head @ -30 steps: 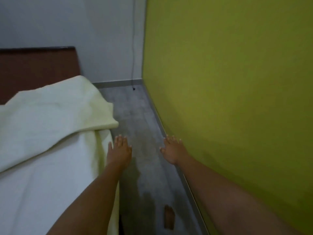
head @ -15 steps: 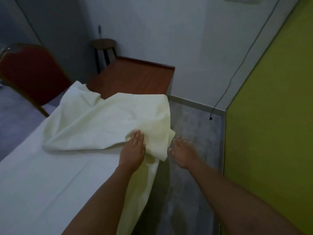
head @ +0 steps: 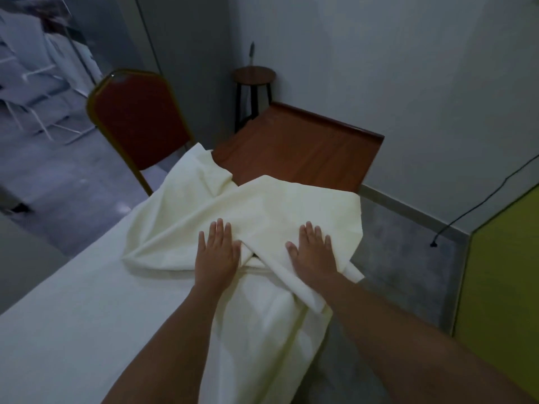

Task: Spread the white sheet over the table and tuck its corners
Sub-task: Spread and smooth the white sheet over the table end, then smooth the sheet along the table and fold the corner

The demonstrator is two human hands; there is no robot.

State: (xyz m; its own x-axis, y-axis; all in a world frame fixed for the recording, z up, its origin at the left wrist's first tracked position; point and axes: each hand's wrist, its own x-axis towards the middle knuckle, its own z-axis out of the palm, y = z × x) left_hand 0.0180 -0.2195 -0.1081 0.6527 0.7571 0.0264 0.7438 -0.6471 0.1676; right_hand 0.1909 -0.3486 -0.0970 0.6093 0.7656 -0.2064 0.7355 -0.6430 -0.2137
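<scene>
Lying bunched and folded back, white sheet [head: 262, 205] under flat, straight-fingered left grip [head: 217, 255] and right grip [head: 312, 255].

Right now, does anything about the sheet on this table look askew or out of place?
The white sheet is bunched and folded back on itself, leaving the far end of the brown table bare. A flap droops off the right edge. The left hand and right hand lie flat on the folds.
</scene>
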